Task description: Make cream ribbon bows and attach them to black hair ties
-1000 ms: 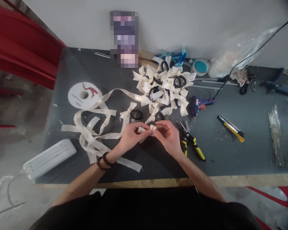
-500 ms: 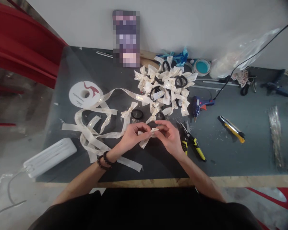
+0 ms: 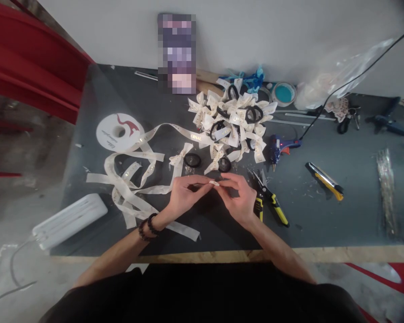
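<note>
A small piece of cream ribbon [image 3: 214, 183] is pinched between the fingertips of my left hand [image 3: 185, 194] and my right hand [image 3: 238, 197], low over the middle of the table. Just beyond the hands lie a bow [image 3: 217, 159] with a black hair tie [image 3: 225, 164] and another bow [image 3: 181, 155] beside a second black hair tie [image 3: 192, 160]. Behind them is a pile of cream bows [image 3: 235, 117] with black hair ties. Loose ribbon [image 3: 128, 197] lies in loops left of my left hand, near a white ribbon spool [image 3: 119, 132].
Right of my right hand lie yellow-handled scissors [image 3: 272, 199], a blue glue gun [image 3: 280, 147] and a yellow cutter [image 3: 325, 181]. A white power strip or box [image 3: 72, 220] sits at the table's left edge. A phone-like pixelated object [image 3: 177, 54] stands against the wall.
The ribbon piece's hanging tails no longer show; only a small folded bit is visible between the fingertips. My left hand has shifted slightly left, and my right slightly to the right.
</note>
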A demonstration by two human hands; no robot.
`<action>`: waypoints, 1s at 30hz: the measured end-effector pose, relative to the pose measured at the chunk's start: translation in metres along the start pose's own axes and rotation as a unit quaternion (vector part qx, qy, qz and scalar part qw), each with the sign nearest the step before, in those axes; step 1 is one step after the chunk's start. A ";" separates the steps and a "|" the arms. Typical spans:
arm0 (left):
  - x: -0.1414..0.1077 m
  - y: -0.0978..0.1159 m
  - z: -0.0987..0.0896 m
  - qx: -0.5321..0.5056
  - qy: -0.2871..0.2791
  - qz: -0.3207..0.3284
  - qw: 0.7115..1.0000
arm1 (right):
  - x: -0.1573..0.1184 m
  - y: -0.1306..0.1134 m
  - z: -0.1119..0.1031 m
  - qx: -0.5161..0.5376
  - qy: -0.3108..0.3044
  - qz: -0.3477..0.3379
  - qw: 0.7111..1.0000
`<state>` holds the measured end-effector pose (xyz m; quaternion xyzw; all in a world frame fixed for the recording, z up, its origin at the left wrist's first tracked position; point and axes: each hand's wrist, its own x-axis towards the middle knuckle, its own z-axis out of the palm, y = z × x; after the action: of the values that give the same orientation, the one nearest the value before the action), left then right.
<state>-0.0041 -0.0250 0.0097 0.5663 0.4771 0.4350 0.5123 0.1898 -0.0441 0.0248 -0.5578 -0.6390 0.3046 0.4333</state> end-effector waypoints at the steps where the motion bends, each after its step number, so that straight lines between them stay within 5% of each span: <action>1: 0.000 0.000 0.000 0.029 0.016 0.043 0.998 | 0.000 0.000 0.000 -0.024 0.008 -0.033 0.999; 9: 0.001 0.000 0.004 0.120 0.096 0.335 0.930 | 0.003 0.000 -0.001 -0.067 0.057 -0.197 0.977; 21: 0.000 0.006 -0.004 0.219 0.122 0.421 0.872 | 0.004 -0.001 -0.001 -0.073 0.057 -0.262 0.961; 30: 0.001 0.002 -0.002 0.236 0.113 0.432 0.863 | 0.003 -0.001 -0.002 -0.105 0.061 -0.228 0.966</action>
<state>-0.0055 -0.0242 0.0118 0.7668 0.3274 0.5481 0.0664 0.1914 -0.0412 0.0273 -0.4567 -0.7503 0.0947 0.4686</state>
